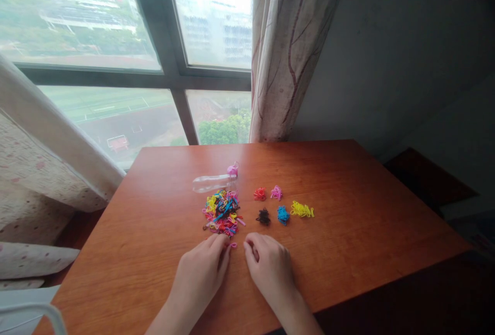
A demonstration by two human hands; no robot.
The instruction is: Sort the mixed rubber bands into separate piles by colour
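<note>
Pinched at the left hand (203,268) fingertips is one small pink rubber loop (232,245); the right hand (268,265) rests curled beside it, fingers narrow, holding nothing discernible. Both lie on the smooth orange-brown wooden table (367,211), just nearer than the mixed multicoloured heap of bands (223,212). Right of that heap sit five sorted clusters: red (260,194), pink (276,193), black (263,216), blue (283,215), yellow (302,210). One clear plastic bottle (212,181) lies behind the heap. Bare tabletop runs to the right edge.

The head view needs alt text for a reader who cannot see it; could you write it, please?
Two bare hands, left hand and right hand, rest on a wooden table beside a mixed pile of bands, with five small single-colour piles to the right.
</note>
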